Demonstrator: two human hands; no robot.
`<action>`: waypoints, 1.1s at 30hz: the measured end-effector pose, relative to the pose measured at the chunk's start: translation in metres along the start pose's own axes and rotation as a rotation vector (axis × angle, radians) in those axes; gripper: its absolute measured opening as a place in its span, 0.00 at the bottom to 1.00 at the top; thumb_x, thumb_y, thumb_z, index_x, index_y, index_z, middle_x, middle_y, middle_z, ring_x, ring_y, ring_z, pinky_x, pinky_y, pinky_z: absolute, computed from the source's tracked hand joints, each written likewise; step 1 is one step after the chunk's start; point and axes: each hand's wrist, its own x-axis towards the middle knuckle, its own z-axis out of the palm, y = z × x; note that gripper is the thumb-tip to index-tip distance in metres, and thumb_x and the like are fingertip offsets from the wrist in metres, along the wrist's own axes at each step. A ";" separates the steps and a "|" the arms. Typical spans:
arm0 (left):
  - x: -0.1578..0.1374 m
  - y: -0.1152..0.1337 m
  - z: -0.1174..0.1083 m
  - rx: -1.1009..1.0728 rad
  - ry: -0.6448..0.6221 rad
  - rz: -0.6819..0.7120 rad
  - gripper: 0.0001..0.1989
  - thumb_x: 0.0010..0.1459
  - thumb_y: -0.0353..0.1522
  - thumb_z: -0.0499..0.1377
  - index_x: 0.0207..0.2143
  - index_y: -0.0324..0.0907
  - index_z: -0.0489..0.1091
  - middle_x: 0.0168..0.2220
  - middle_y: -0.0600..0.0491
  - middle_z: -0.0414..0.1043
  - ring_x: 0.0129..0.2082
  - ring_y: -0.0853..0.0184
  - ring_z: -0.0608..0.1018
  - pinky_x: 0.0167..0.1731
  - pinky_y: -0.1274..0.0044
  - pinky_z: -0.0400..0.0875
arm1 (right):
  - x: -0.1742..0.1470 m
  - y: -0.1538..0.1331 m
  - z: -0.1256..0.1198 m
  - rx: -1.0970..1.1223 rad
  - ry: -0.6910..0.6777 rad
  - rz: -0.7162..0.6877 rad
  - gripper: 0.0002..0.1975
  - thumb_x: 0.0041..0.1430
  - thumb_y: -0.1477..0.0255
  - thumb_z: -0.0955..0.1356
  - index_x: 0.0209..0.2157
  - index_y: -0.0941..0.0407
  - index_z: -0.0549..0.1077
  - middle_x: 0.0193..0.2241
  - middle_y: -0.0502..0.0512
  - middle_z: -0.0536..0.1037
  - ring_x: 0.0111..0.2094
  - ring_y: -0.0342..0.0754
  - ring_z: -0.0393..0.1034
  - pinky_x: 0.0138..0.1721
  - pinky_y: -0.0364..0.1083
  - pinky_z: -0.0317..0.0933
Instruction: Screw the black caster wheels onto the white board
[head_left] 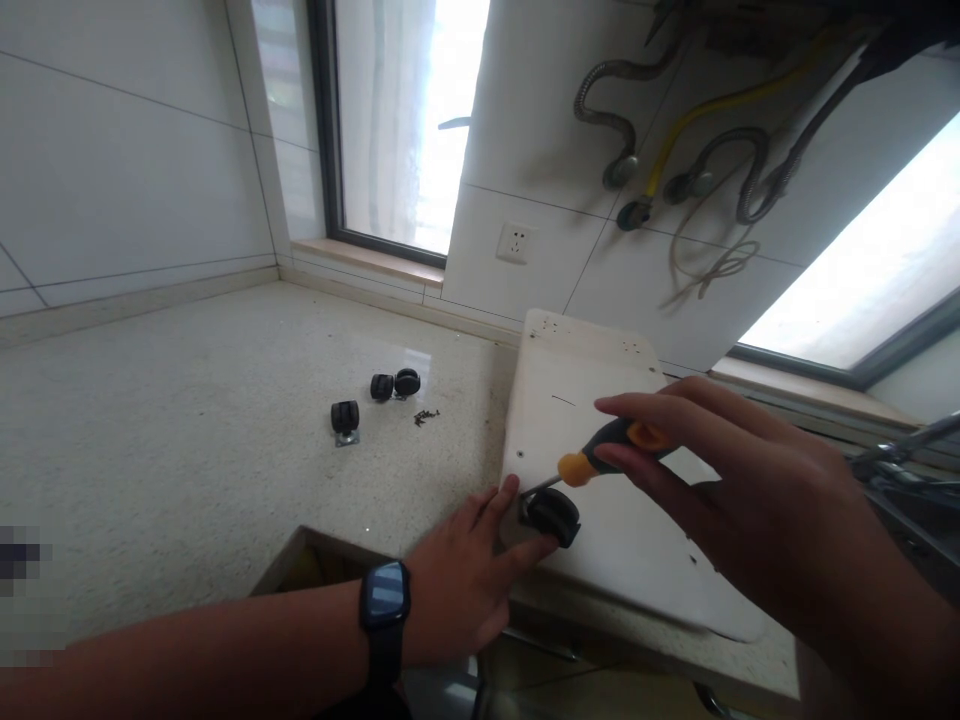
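The left forearm (pixel 225 635) extends from the lower left, close to level, with the left hand (pixel 465 580) back-up — index finger (pixel 498 506) and thumb (pixel 529 556) spread apart. The right forearm (pixel 889 590) angles in from the lower right; the right hand (pixel 727 460) is closed in a grip — forefinger (pixel 664 405) above the opposing thumb.

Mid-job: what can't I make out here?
Plate under the caster: head view, mostly hidden by its wheel.
Screwdriver tip's seating: head view, too small and blurred.
Screwdriver butt: head view, hidden by right hand.
Loose screws: head view, too small to count.
Right arm: head view, cut off by edge.
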 end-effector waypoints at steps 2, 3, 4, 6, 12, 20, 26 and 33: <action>0.000 0.001 -0.001 0.001 0.004 0.006 0.53 0.51 0.22 0.64 0.73 0.61 0.47 0.80 0.42 0.28 0.67 0.34 0.64 0.57 0.45 0.70 | -0.001 0.000 -0.005 0.007 -0.066 -0.013 0.17 0.73 0.68 0.66 0.61 0.49 0.72 0.50 0.57 0.78 0.41 0.49 0.79 0.39 0.48 0.73; 0.000 0.001 -0.001 0.000 0.007 0.009 0.53 0.51 0.22 0.64 0.73 0.61 0.46 0.80 0.42 0.28 0.68 0.35 0.64 0.57 0.45 0.70 | -0.001 0.002 -0.008 0.038 -0.117 -0.033 0.21 0.74 0.69 0.65 0.65 0.48 0.69 0.57 0.59 0.76 0.48 0.52 0.78 0.45 0.50 0.73; 0.001 0.001 -0.001 -0.002 0.009 0.012 0.54 0.50 0.22 0.64 0.74 0.61 0.45 0.80 0.43 0.27 0.68 0.35 0.64 0.57 0.45 0.70 | -0.002 0.003 -0.011 0.077 -0.162 -0.051 0.24 0.74 0.70 0.64 0.68 0.47 0.65 0.62 0.59 0.74 0.54 0.54 0.77 0.50 0.50 0.73; 0.001 0.001 -0.001 -0.001 0.014 0.014 0.54 0.50 0.22 0.64 0.74 0.62 0.46 0.80 0.43 0.27 0.67 0.36 0.64 0.57 0.46 0.71 | -0.003 0.007 -0.015 0.151 -0.207 -0.070 0.26 0.74 0.71 0.64 0.70 0.44 0.63 0.62 0.55 0.75 0.57 0.52 0.76 0.54 0.49 0.72; -0.001 -0.001 0.003 0.031 0.023 0.012 0.53 0.52 0.22 0.64 0.74 0.60 0.47 0.79 0.41 0.29 0.66 0.35 0.66 0.55 0.46 0.72 | 0.001 0.004 -0.002 -0.023 -0.019 0.018 0.08 0.71 0.63 0.70 0.48 0.49 0.73 0.37 0.51 0.78 0.30 0.47 0.75 0.30 0.47 0.67; 0.000 0.000 0.001 0.025 0.026 0.013 0.53 0.51 0.22 0.64 0.74 0.61 0.46 0.80 0.42 0.29 0.67 0.35 0.64 0.57 0.45 0.71 | -0.001 0.006 -0.007 0.183 -0.184 0.004 0.25 0.74 0.68 0.64 0.69 0.44 0.61 0.56 0.55 0.78 0.51 0.51 0.78 0.47 0.49 0.73; 0.000 0.000 0.001 0.013 0.031 0.014 0.54 0.51 0.22 0.64 0.74 0.61 0.47 0.79 0.41 0.33 0.66 0.36 0.66 0.57 0.46 0.71 | 0.007 0.001 0.002 0.006 -0.018 0.000 0.10 0.71 0.62 0.71 0.49 0.50 0.74 0.37 0.52 0.79 0.32 0.47 0.76 0.31 0.45 0.69; 0.001 0.001 -0.001 0.013 0.029 0.021 0.52 0.51 0.22 0.65 0.74 0.60 0.50 0.79 0.42 0.31 0.67 0.36 0.66 0.59 0.47 0.70 | 0.016 -0.001 -0.001 0.058 -0.200 0.063 0.21 0.76 0.61 0.61 0.65 0.50 0.67 0.51 0.60 0.82 0.46 0.56 0.81 0.43 0.53 0.74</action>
